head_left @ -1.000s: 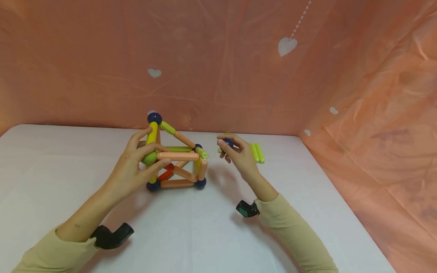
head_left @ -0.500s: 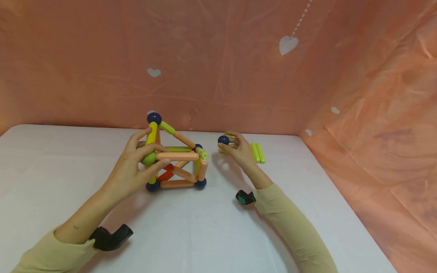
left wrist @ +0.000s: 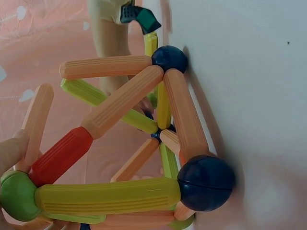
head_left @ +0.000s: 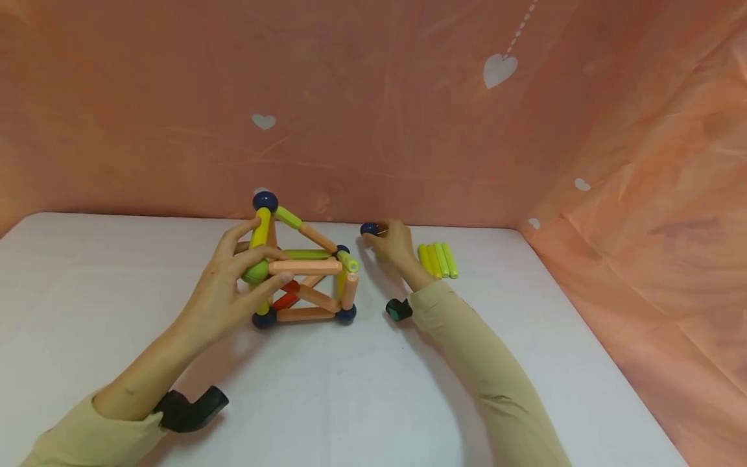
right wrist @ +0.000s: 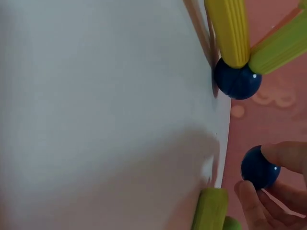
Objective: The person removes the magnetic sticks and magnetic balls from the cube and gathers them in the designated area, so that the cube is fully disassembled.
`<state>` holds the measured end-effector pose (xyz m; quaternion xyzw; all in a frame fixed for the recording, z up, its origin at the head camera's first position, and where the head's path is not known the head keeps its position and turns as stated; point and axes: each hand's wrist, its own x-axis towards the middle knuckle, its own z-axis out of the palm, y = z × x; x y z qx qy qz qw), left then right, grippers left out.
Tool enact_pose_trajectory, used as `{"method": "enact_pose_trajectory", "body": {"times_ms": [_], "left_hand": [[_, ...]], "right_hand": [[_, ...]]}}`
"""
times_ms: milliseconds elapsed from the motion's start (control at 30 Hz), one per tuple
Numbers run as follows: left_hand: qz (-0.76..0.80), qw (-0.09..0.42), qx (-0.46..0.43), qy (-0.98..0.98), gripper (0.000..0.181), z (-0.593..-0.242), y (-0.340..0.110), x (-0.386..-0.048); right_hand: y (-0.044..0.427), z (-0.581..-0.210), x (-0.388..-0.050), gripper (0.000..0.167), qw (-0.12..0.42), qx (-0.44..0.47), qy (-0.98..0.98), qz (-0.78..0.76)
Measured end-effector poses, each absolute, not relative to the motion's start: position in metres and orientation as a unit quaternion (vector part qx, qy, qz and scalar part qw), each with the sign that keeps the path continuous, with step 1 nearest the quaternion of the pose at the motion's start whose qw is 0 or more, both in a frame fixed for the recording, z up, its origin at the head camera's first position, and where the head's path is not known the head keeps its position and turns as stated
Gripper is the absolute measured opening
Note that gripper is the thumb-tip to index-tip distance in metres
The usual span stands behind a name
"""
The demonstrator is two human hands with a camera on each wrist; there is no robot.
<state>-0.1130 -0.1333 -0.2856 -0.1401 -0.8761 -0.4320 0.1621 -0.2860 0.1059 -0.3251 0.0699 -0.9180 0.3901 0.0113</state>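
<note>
A magnetic-rod frame of peach, yellow, green and red rods (head_left: 306, 267) joined by balls stands left of centre in the head view. My left hand (head_left: 230, 279) grips its near left corner, fingers around the green ball (head_left: 255, 272) and the upright yellow rod (head_left: 260, 235). In the left wrist view that green ball (left wrist: 18, 196) is at the lower left, partly covered by fingers. My right hand (head_left: 397, 246) pinches a loose dark blue ball (head_left: 369, 229), right of the frame and apart from it. Thumb and fingertips hold this blue ball (right wrist: 260, 166) in the right wrist view.
Several yellow and green rods (head_left: 438, 261) lie side by side just right of my right hand. A yellow-green rod (right wrist: 211, 208) and part of a green piece (right wrist: 231, 223) show below that hand. An orange curtain (head_left: 373, 117) hangs behind the white table (head_left: 327, 402).
My right hand has carried the blue ball towards the table's far edge and slightly left, uncovering more of the yellow and green rods. The left hand and frame have stayed in place.
</note>
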Motion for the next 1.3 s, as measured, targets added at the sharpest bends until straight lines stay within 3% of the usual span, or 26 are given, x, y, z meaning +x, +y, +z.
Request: {"method": "enact_pose_trajectory", "body": {"times_ms": [333,833,1300], "left_hand": [[-0.439,0.167,-0.149,-0.87,0.024,-0.285,-0.131,-0.11],[-0.445,0.143,-0.139,-0.873,0.027,-0.284,-0.128,-0.109],[-0.44,0.155,-0.141,-0.873,0.026,-0.284,-0.13,-0.11]], "right_hand": [[0.097,-0.33,-0.296,0.035,0.006,0.078,-0.933,0.351],[0.107,-0.329,-0.285,0.044,-0.007,0.068,-0.929,0.363],[0.127,-0.326,-0.224,0.04,-0.044,0.287,-0.806,0.516]]}}
